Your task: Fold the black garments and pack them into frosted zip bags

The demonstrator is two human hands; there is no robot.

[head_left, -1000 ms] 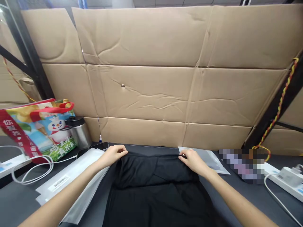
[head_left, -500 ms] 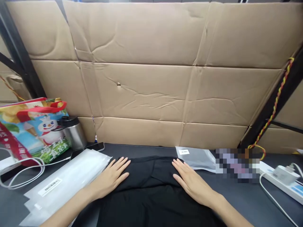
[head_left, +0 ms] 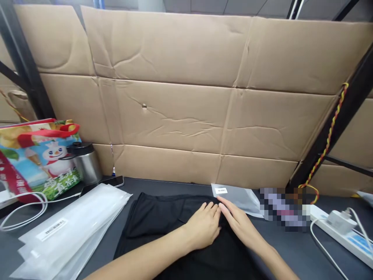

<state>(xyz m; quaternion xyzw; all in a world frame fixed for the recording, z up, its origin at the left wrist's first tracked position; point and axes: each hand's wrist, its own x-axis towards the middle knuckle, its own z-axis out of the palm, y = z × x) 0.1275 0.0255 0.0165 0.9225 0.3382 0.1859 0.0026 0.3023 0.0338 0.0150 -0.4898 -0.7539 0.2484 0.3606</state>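
A black garment (head_left: 157, 217) lies flat on the dark table (head_left: 291, 249) in front of me. My left hand (head_left: 204, 227) rests flat on its right part, fingers stretched out and together. My right hand (head_left: 237, 223) lies flat beside it, fingers extended toward the garment's far right corner, close to a clear plastic bag (head_left: 239, 196) with a white label. Both hands hold nothing.
A stack of clear plastic bags (head_left: 67, 229) lies left of the garment. Behind it are a phone (head_left: 112, 182), a steel flask (head_left: 84, 161) and a colourful tote bag (head_left: 37, 155). A power strip (head_left: 340, 229) with cables sits at right. A cardboard wall (head_left: 186, 101) closes the back.
My hands went from pinching the garment's far corners to lying flat, and my left hand has slid right across the cloth to beside my right hand.
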